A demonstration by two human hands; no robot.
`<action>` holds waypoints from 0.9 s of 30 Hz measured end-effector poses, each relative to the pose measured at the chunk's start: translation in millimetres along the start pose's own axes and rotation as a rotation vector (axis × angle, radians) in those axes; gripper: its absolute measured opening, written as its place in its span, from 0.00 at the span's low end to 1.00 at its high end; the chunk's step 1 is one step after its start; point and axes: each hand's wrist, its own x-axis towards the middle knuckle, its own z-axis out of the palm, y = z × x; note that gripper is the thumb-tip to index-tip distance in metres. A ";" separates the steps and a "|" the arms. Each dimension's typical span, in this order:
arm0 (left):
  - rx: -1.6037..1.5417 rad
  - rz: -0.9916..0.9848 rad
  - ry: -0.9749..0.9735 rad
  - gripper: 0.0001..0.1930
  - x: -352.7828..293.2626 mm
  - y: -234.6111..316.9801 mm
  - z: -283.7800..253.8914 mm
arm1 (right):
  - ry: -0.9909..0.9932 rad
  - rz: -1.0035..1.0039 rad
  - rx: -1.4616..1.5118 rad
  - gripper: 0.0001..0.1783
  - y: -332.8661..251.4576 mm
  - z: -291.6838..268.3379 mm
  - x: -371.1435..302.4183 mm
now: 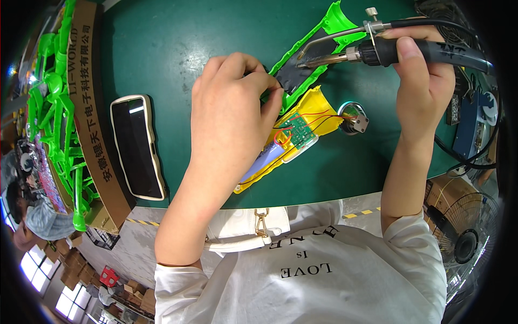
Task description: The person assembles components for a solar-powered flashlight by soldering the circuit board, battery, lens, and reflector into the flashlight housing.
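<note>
My right hand (426,81) grips a soldering iron (372,54), with a thin bent metal feed tube (329,39) clamped above it. The iron's tip points left, over the dark inner face of a green plastic shell (337,21); I cannot tell if it touches. My left hand (234,102) is closed, thumb and forefinger pinched at the shell's lower end, hiding part of it. Just below lies a yellow plastic shell (324,110) holding a green circuit board (298,131), a blue cylindrical battery (264,160) and red and black wires. A round lamp head (353,117) sits beside it.
A phone (139,146) in a pale case lies left on the green table (162,32). Beyond it stands a cardboard box (91,108) with several green plastic shells (56,102). A blue device (467,129) and black cables are at right, a fan (465,245) below. A white bag (243,224) hangs at the front edge.
</note>
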 end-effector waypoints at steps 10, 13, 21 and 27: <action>-0.012 -0.006 0.004 0.02 -0.4 -0.9 1.1 | 0.174 0.203 0.482 0.12 32.4 10.6 10.4; -0.026 -0.017 -0.001 0.01 -0.8 -0.5 0.1 | 0.164 0.271 0.548 0.11 36.7 13.2 11.5; -0.024 -0.003 0.002 0.01 0.7 -1.2 -0.1 | 0.242 0.281 0.570 0.12 39.4 21.0 13.7; -0.034 -0.001 -0.004 0.02 -0.7 0.9 -4.4 | 0.141 0.202 0.616 0.12 50.5 21.6 19.3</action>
